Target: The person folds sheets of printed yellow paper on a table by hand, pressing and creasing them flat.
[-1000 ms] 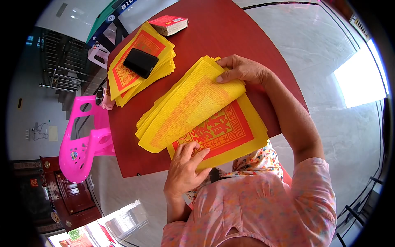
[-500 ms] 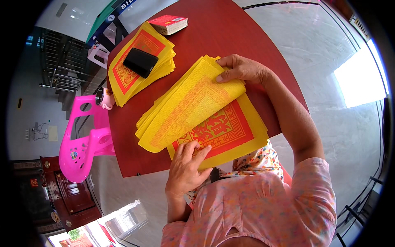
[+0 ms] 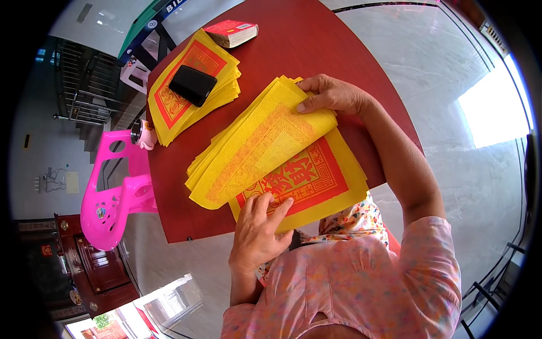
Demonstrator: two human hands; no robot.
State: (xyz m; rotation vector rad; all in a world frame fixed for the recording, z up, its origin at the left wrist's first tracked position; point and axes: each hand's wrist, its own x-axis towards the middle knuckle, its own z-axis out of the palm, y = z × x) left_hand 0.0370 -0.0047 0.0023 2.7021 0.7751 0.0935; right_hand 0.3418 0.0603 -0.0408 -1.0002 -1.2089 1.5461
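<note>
A stack of yellow joss paper sheets (image 3: 333,206) with a red printed panel and gold characters lies at the front edge of the table. Its upper sheets, the folded-back joss paper (image 3: 257,150), are curled over to the left with their pale undersides showing. My right hand (image 3: 333,96) grips these sheets at their upper right corner, thumb on top and fingers behind. On the lower left border of the printed sheet rests my left hand (image 3: 259,229), fingers stretched out and apart, holding nothing visible.
A second joss paper stack (image 3: 166,121) sits at the table's far left with a black phone (image 3: 193,86) on it. Behind stands a thick red book (image 3: 231,34). A pink mug (image 3: 148,135) and a pink plastic chair (image 3: 121,186) are beside the red table (image 3: 316,45).
My left hand has shifted very slightly to the right along the sheet's border. My right hand and the folded-back sheets stay where they were.
</note>
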